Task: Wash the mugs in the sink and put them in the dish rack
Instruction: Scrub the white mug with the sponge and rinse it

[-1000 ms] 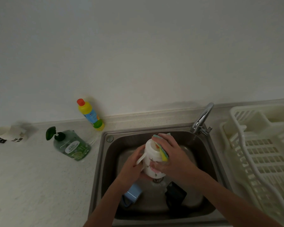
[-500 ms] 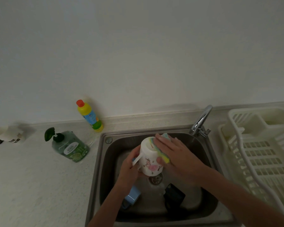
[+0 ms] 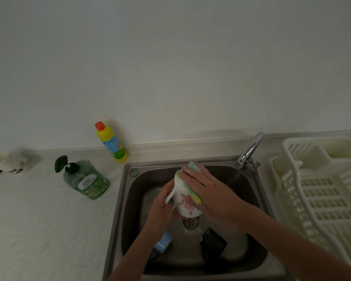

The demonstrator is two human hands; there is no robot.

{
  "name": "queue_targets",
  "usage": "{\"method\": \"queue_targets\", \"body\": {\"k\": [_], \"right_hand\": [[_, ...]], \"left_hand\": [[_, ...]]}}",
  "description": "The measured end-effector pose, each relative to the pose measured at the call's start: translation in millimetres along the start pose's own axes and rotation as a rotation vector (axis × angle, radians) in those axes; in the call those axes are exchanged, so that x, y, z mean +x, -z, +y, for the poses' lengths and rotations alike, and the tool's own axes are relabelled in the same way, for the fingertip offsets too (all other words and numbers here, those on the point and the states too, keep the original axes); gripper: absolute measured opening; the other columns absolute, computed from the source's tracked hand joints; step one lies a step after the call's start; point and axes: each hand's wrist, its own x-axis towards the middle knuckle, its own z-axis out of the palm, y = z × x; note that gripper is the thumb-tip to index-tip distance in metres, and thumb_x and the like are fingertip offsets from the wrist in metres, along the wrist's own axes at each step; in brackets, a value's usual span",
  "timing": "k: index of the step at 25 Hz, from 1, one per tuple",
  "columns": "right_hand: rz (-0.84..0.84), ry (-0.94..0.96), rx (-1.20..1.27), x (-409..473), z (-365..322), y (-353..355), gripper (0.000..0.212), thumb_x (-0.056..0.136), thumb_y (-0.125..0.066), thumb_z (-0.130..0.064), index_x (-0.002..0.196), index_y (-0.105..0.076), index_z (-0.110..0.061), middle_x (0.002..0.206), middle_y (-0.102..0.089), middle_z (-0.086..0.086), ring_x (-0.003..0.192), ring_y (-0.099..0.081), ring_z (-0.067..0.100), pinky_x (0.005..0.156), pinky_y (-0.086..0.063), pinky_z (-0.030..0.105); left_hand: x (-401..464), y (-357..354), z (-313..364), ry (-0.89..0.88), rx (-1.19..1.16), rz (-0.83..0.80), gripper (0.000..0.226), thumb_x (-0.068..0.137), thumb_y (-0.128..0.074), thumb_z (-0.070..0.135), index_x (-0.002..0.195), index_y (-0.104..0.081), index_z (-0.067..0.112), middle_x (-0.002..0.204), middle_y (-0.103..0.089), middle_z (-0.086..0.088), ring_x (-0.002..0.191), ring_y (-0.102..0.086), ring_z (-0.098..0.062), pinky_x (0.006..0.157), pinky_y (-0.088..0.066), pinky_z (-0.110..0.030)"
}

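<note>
A white mug with a pink flower print (image 3: 185, 203) is held over the steel sink (image 3: 128, 199), its bottom turned up and away from me. My left hand (image 3: 160, 209) grips it by the handle side. My right hand (image 3: 209, 191) presses a yellow, green and blue sponge (image 3: 195, 187) against the mug's right side. On the sink floor lie a light blue mug (image 3: 163, 243), partly hidden under my left forearm, and a black mug (image 3: 213, 244). The white dish rack (image 3: 320, 191) stands on the counter to the right.
The chrome tap (image 3: 249, 153) rises at the sink's back right corner. A green soap pump bottle (image 3: 85, 181) and a yellow bottle with a red cap (image 3: 111, 142) stand on the counter to the left. White items (image 3: 10, 165) sit at the far left edge.
The white mug has sunk lower in the sink and tilted. My right hand has slid the sponge along the mug's side.
</note>
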Motion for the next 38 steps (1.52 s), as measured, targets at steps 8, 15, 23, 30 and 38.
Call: {"method": "queue_targets", "body": {"k": [8, 15, 23, 30, 38], "right_hand": [[-0.117, -0.169, 0.048, -10, 5, 6, 0.075, 0.095, -0.019, -0.068, 0.155, -0.023, -0.023, 0.160, -0.024, -0.003, 0.145, -0.027, 0.019, 0.118, -0.033, 0.043], [-0.172, -0.286, 0.217, 9, 12, 9, 0.059, 0.102, -0.032, -0.053, 0.156, -0.014, -0.035, 0.163, -0.012, -0.013, 0.150, -0.011, 0.010, 0.122, -0.019, 0.041], [-0.139, -0.142, 0.070, 7, -4, -9, 0.062, 0.101, -0.030, -0.055, 0.156, -0.015, -0.032, 0.164, -0.011, -0.010, 0.151, -0.011, 0.015, 0.123, -0.012, 0.043], [-0.170, -0.173, 0.103, -2, -2, 1, 0.071, 0.096, -0.025, -0.059, 0.157, -0.018, -0.025, 0.163, -0.017, -0.006, 0.150, -0.015, 0.017, 0.121, -0.005, 0.026], [-0.227, -0.435, 0.360, 1, 18, 5, 0.062, 0.101, -0.026, -0.058, 0.157, -0.012, -0.034, 0.164, -0.014, -0.012, 0.150, -0.009, 0.006, 0.124, -0.014, 0.040]], "left_hand": [[1, 7, 1, -0.016, 0.030, 0.011, 0.053, 0.096, -0.042, -0.010, 0.128, -0.058, 0.030, 0.115, -0.067, 0.007, 0.106, -0.067, -0.017, 0.074, -0.061, -0.051], [9, 3, -1, -0.023, 0.104, 0.020, 0.055, 0.097, -0.040, -0.008, 0.127, -0.058, 0.035, 0.111, -0.068, 0.017, 0.105, -0.067, -0.009, 0.078, -0.061, -0.048], [11, 6, -10, -0.050, 0.220, 0.046, 0.070, 0.096, -0.045, -0.005, 0.108, -0.060, 0.062, 0.114, -0.064, 0.014, 0.106, -0.065, -0.012, 0.082, -0.059, -0.050], [6, 10, -8, -0.035, 0.086, 0.055, 0.058, 0.096, -0.043, -0.007, 0.121, -0.061, 0.042, 0.113, -0.067, 0.013, 0.106, -0.067, -0.012, 0.075, -0.061, -0.048], [5, 13, -6, -0.029, 0.058, 0.057, 0.055, 0.095, -0.045, -0.007, 0.128, -0.059, 0.035, 0.117, -0.066, 0.010, 0.107, -0.066, -0.012, 0.073, -0.061, -0.053]]}}
